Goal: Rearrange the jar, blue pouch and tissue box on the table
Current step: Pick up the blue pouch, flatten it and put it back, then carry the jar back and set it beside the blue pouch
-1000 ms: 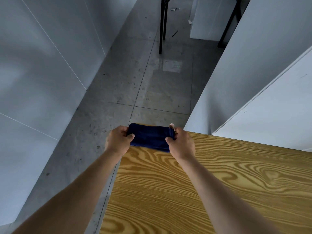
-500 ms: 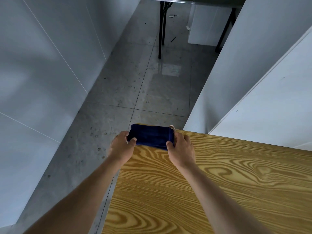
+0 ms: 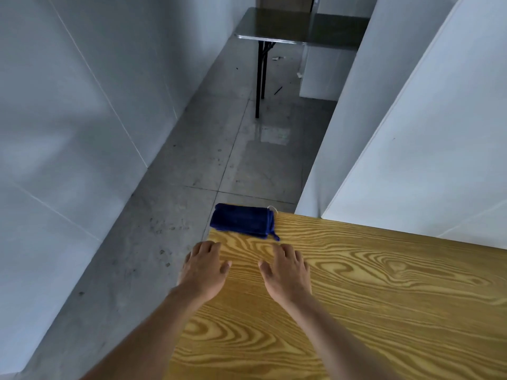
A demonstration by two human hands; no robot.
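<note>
The blue pouch (image 3: 242, 220) lies at the far left corner of the wooden table (image 3: 370, 297), its drawstring end toward the right. My left hand (image 3: 204, 270) hovers just short of it at the table's left edge, fingers relaxed and holding nothing. My right hand (image 3: 285, 271) is beside it over the tabletop, fingers spread and empty. Both hands are apart from the pouch. Neither the jar nor the tissue box is in view.
White panels (image 3: 411, 160) stand against the table's far edge on the right. A grey tiled floor (image 3: 219, 160) runs beyond the table, with a dark folding table (image 3: 288, 28) at the far end and a white wall on the left.
Both hands have let go of the blue pouch and drawn back toward me. The pouch now lies on the table corner by itself.
</note>
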